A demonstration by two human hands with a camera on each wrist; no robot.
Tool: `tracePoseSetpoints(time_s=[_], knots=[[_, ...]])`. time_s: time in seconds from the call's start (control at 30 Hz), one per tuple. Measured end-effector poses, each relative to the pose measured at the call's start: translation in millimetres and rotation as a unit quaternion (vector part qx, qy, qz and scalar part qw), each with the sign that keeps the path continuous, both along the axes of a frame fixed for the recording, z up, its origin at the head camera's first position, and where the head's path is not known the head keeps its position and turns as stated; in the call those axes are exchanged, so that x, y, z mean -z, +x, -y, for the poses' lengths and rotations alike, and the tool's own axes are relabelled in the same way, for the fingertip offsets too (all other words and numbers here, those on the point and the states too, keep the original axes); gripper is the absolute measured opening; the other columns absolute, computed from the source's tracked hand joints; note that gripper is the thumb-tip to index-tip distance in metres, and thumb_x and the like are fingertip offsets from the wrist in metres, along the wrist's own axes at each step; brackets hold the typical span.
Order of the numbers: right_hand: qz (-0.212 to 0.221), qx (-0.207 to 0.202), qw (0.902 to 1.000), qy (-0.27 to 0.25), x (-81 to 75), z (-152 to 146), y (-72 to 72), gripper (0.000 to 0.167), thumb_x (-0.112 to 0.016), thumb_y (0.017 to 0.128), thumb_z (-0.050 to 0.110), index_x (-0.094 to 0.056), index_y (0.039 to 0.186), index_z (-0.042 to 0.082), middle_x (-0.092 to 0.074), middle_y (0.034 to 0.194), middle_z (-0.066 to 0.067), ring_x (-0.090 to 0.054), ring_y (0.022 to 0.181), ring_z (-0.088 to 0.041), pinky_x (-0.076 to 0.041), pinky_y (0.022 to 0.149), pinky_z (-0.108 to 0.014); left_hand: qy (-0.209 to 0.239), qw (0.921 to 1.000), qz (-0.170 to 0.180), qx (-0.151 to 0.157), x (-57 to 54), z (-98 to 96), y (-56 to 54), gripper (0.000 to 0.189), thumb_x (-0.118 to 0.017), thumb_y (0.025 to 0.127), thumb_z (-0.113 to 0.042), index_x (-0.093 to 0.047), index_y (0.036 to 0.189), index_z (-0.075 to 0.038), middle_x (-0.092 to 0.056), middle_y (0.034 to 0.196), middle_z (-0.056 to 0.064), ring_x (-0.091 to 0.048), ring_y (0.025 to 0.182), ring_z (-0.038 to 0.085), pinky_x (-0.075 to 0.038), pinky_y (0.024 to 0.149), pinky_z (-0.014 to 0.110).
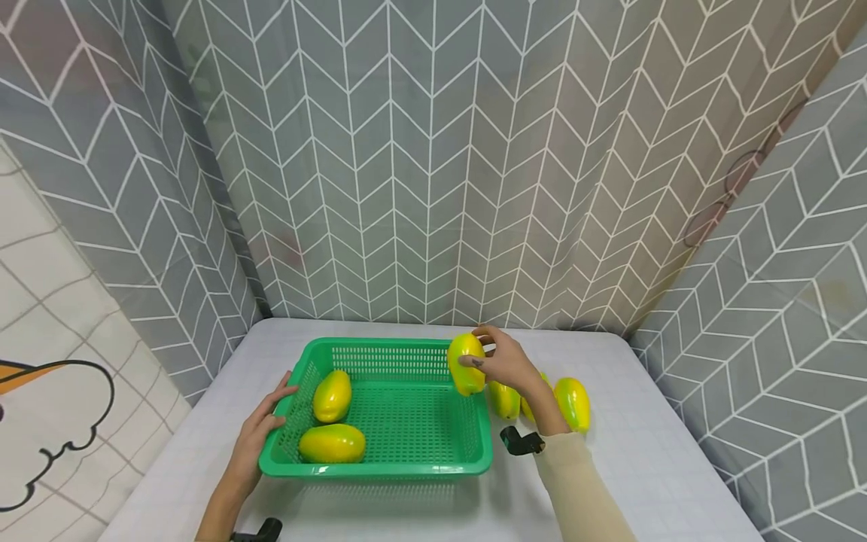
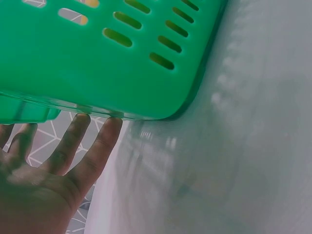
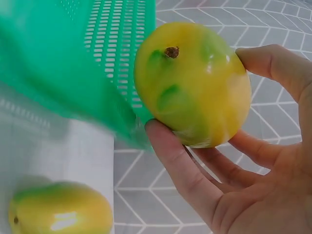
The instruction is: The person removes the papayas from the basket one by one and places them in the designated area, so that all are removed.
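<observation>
A yellow-green mango (image 1: pixel 466 365) is gripped between the thumb and fingers of my right hand (image 1: pixel 506 363), above the right rim of a green plastic basket (image 1: pixel 375 470). Close up, the right wrist view shows this mango (image 3: pixel 192 92) with its brown stem spot and the curled fingers of the right hand (image 3: pixel 258 180). At the basket's left side, my left hand (image 1: pixel 256 429) rests against the rim. Its fingers (image 2: pixel 100 151) look fairly straight, with the tips touching the green plastic. Inside the basket, toward the left, lie two mangoes: one upper (image 1: pixel 333 397), one lower (image 1: pixel 332 444).
Right of the basket, more mangoes lie on the white table (image 1: pixel 650 467), among them one mango (image 1: pixel 572 404) beside the right forearm and another mango (image 1: pixel 504 400) near the basket wall. Grey chevron-patterned curtains (image 1: pixel 433 165) stand behind the table and along its sides.
</observation>
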State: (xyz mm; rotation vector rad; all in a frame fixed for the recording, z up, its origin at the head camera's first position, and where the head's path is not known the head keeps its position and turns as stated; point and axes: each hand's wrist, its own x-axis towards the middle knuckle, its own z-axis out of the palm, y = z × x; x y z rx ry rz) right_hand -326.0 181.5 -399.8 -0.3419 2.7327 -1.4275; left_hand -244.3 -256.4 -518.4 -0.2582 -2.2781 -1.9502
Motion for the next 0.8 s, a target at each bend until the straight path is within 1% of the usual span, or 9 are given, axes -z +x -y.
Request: tracePoseSetpoints(time_s=[0.13,0.2,0.37,0.4,0.5,0.63,0.8], knots=[[0.001,0.011,0.9999,0.008,0.7,-14,7.9,0.07,-0.078,0.094,0.035,-0.05,0.151,0.006,-0.056,0.152,-0.024,-0.064,0.129,-0.043,-0.065,0.083,-0.042,-0.002,1.0,0.003,-0.001,0.6,-1.0,-1.0,0.052,-0.036,0.105,-0.004,-0.044,0.156,-0.002,-0.014,0.181,-0.004,-0.021,0.145,-0.023,-0.026,0.108,-0.003],[0.008,0.017,0.9998,0.006,1.1,-20,11.9,0.07,-0.078,0.094,0.035,-0.049,0.151,0.006,-0.055,0.154,-0.025,-0.063,0.129,-0.044,-0.065,0.083,-0.042,-0.003,1.0,0.003,-0.002,1.0,-1.3,-1.3,0.052,-0.036,0.105,-0.005,-0.044,0.156,-0.003,-0.015,0.181,-0.005,-0.02,0.146,-0.022,-0.026,0.108,-0.003],[0.009,0.041,0.9986,0.032,1.8,-35,21.7,0.072,-0.078,0.094,0.036,-0.049,0.152,0.005,-0.053,0.154,-0.028,-0.063,0.129,-0.046,-0.065,0.081,-0.041,-0.002,1.0,0.001,-0.001,1.3,-1.7,-1.8,0.051,-0.037,0.106,-0.005,-0.045,0.156,-0.003,-0.016,0.18,-0.006,-0.021,0.146,-0.021,-0.027,0.108,-0.003],[0.006,0.046,0.998,0.042,2.1,-37,23.8,0.072,-0.078,0.094,0.036,-0.049,0.151,0.005,-0.054,0.153,-0.029,-0.064,0.128,-0.046,-0.065,0.082,-0.041,-0.002,1.0,0.0,-0.001,1.3,-1.6,-1.7,0.051,-0.037,0.105,-0.004,-0.045,0.156,-0.003,-0.016,0.18,-0.006,-0.021,0.146,-0.022,-0.027,0.108,-0.003],[-0.001,0.062,0.9957,0.069,4.1,-45,30.1,0.071,-0.078,0.094,0.038,-0.05,0.151,0.006,-0.055,0.152,-0.028,-0.065,0.126,-0.043,-0.063,0.091,-0.047,-0.001,1.0,-0.001,-0.001,0.8,-1.0,-0.9,0.051,-0.037,0.105,-0.004,-0.044,0.156,-0.002,-0.016,0.18,-0.006,-0.021,0.145,-0.023,-0.026,0.108,-0.003],[-0.004,0.071,0.9936,0.087,9.3,-52,38.8,0.07,-0.078,0.093,0.039,-0.051,0.149,0.006,-0.058,0.15,-0.027,-0.066,0.125,-0.041,-0.059,0.1,-0.053,-0.001,1.0,-0.002,-0.003,-0.1,0.2,0.2,0.051,-0.037,0.105,-0.004,-0.044,0.156,-0.001,-0.016,0.18,-0.007,-0.022,0.145,-0.022,-0.027,0.108,-0.002],[-0.009,0.078,0.9918,0.101,20.0,-60,52.5,0.071,-0.081,0.091,0.039,-0.054,0.147,0.004,-0.06,0.147,-0.027,-0.067,0.12,-0.039,-0.062,0.096,-0.051,-0.006,0.9999,0.007,-0.006,-0.5,-0.5,-0.7,0.052,-0.037,0.106,-0.005,-0.044,0.157,-0.003,-0.016,0.18,-0.008,-0.021,0.146,-0.022,-0.027,0.107,-0.003]])
